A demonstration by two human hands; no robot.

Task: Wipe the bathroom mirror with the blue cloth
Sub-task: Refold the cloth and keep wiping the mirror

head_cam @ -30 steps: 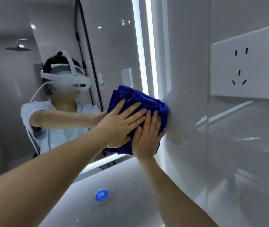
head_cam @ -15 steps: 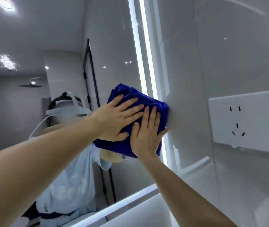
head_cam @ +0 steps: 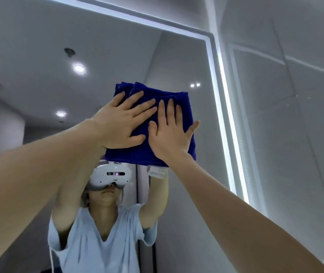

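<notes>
High on the bathroom mirror (head_cam: 39, 46), just left of its lit edge (head_cam: 228, 119), we press the blue cloth (head_cam: 149, 154) flat under our left hand (head_cam: 121, 123) and right hand (head_cam: 171, 134), fingers (head_cam: 145, 104) straight, gripping nothing, so it may slip and drop.

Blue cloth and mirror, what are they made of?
The blue cloth is probably soft microfibre or terry: it looks matte and fuzzy and is folded in thick layers. The mirror looks like smooth, glossy glass: it reflects the ceiling lights sharply.
</notes>
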